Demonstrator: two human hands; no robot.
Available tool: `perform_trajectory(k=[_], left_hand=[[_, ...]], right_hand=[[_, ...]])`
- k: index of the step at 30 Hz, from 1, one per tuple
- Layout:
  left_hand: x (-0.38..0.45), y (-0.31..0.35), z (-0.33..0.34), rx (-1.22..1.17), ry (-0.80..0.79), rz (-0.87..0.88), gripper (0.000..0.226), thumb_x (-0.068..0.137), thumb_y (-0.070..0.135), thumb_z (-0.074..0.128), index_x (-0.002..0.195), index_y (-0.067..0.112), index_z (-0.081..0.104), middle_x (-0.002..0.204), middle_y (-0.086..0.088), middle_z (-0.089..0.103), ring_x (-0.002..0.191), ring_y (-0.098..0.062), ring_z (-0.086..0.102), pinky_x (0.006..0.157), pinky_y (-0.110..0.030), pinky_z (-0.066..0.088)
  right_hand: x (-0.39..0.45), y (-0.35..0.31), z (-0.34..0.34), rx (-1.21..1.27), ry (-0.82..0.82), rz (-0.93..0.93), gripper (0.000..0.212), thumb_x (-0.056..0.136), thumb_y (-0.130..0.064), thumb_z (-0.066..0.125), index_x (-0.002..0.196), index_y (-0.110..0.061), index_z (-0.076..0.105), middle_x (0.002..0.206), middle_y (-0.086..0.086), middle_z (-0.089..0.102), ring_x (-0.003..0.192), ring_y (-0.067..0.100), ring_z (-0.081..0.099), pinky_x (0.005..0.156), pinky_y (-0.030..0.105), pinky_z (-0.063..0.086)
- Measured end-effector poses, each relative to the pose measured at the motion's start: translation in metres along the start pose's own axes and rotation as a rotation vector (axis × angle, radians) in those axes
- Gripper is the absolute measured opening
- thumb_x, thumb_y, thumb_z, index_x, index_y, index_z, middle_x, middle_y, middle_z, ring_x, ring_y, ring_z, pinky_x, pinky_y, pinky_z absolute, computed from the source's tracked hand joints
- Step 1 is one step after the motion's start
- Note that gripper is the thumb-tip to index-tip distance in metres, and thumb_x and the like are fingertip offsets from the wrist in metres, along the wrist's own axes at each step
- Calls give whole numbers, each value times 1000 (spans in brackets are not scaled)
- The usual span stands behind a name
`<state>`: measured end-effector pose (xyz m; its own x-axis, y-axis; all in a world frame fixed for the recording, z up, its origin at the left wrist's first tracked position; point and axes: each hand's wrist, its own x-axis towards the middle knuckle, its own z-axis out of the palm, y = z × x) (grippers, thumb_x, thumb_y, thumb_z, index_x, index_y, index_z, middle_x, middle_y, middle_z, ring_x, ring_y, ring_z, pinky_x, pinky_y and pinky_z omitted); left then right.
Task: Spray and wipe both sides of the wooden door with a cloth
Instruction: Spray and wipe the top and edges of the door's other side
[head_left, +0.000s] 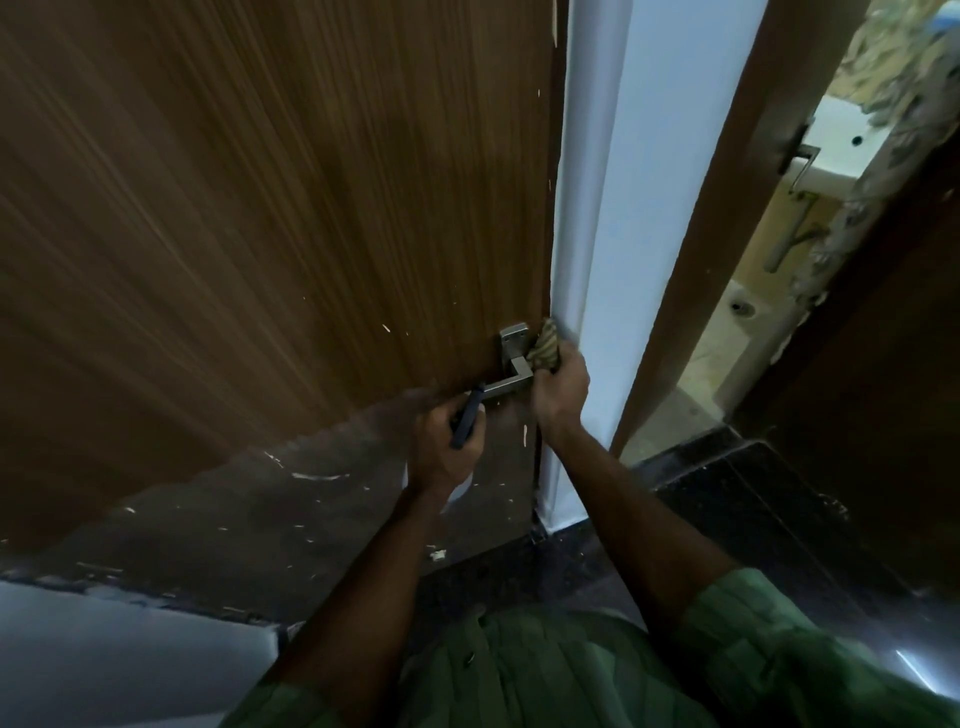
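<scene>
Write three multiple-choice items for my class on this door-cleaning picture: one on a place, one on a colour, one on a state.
1. Where is the cloth pressed?
A. beside the door handle
B. on the floor
C. on the washbasin

2. What colour is the person's shirt?
A. red
B. green
C. white

3. What is the left hand doing?
A. hanging open
B. resting flat on the wooden door
C. gripping a spray bottle

Answers: 1 A, the right hand holds the cloth against the door's edge next to the handle; 2 B, sleeves and front are green; 3 C, its fingers curl round the bottle.
</scene>
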<state>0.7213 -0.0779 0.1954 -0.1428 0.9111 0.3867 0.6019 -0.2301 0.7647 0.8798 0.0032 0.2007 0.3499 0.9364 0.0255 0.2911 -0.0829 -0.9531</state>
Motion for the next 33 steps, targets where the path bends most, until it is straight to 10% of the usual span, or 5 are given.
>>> perform_trajectory(k=[14, 19, 24, 33], left_hand=[[-2, 4, 2, 50, 9, -19, 29, 95, 19, 69, 72, 27, 54, 50, 17, 39, 47, -2, 51, 51, -8, 27], [-4, 11, 0, 38, -5, -18, 26, 96, 20, 67, 75, 30, 55, 52, 17, 41, 46, -4, 49, 50, -9, 28], [-8, 6, -2, 72, 49, -112, 18, 88, 16, 72, 73, 16, 64, 59, 10, 51, 50, -10, 44, 52, -20, 28], [-34, -11, -22, 70, 69, -214, 28, 92, 28, 67, 67, 20, 56, 53, 10, 44, 45, -8, 46, 54, -26, 32]], right_hand=[[-7, -12, -17, -97, -11, -498, 39, 92, -6, 50, 130, -5, 60, 125, 13, 64, 116, 25, 59, 99, 29, 47], [-15, 25, -24, -237, -81, -435, 38, 95, -7, 66, 133, -9, 62, 128, 12, 66, 117, 30, 61, 98, 53, 53], [-25, -3, -4, -441, -63, -912, 31, 85, -15, 78, 116, -18, 72, 125, 3, 67, 120, 28, 56, 103, 47, 42], [-32, -3, 15, -485, -55, -711, 41, 80, -14, 82, 120, -18, 72, 126, 3, 67, 123, 28, 56, 112, 51, 35]])
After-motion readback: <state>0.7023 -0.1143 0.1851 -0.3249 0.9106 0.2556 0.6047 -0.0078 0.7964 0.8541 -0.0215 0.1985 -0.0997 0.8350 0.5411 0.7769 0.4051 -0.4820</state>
